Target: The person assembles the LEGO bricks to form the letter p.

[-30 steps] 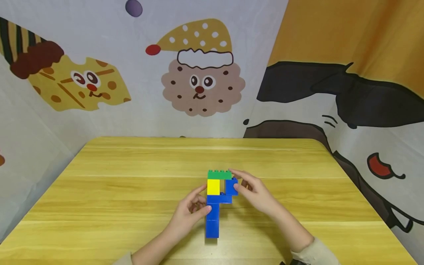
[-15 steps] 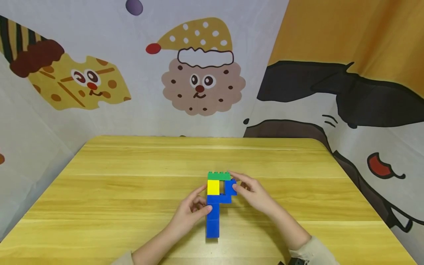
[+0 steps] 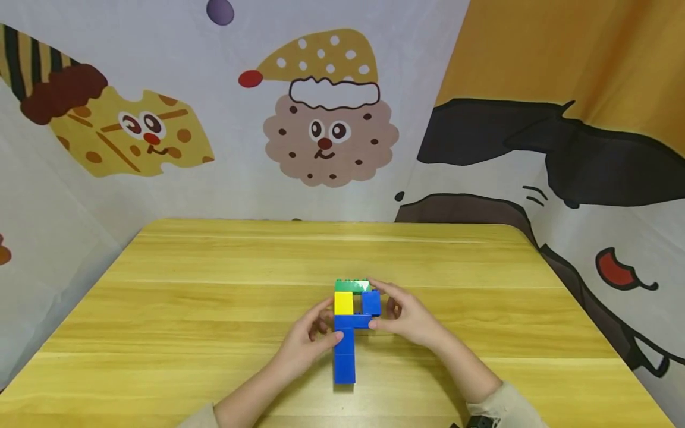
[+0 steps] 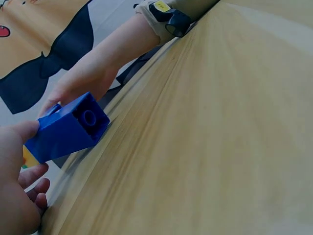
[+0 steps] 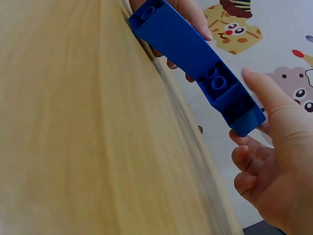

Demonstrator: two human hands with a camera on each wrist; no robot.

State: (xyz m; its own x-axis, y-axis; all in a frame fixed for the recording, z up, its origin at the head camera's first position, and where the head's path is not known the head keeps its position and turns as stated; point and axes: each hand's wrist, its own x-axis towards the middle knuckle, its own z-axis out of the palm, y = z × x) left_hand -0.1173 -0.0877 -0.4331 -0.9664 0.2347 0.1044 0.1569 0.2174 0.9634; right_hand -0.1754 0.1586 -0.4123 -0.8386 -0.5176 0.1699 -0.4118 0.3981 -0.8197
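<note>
A P-shaped build of toy building blocks stands out in the head view. It has a green block (image 3: 352,286) on top, a yellow block (image 3: 343,303) and a square blue block (image 3: 371,302) under it, a long blue block (image 3: 350,321), and a blue column (image 3: 345,362) below. The square blue block juts a little past the long one. My left hand (image 3: 306,336) grips the build from the left, thumb on the column. On the other side, my right hand (image 3: 411,314) holds it, forefinger by the green block, thumb by the long block's end. Hollow undersides (image 5: 218,83) show in the right wrist view.
Beneath the hands is a wood-grain table (image 3: 214,285). A cloth backdrop (image 3: 214,202) printed with cartoon figures hangs behind its far edge. A black band (image 4: 178,23) is on the right wrist in the left wrist view.
My right thumb has slid down from the square blue block to the end of the long blue block. The build has tilted slightly. My left hand keeps its grip.
</note>
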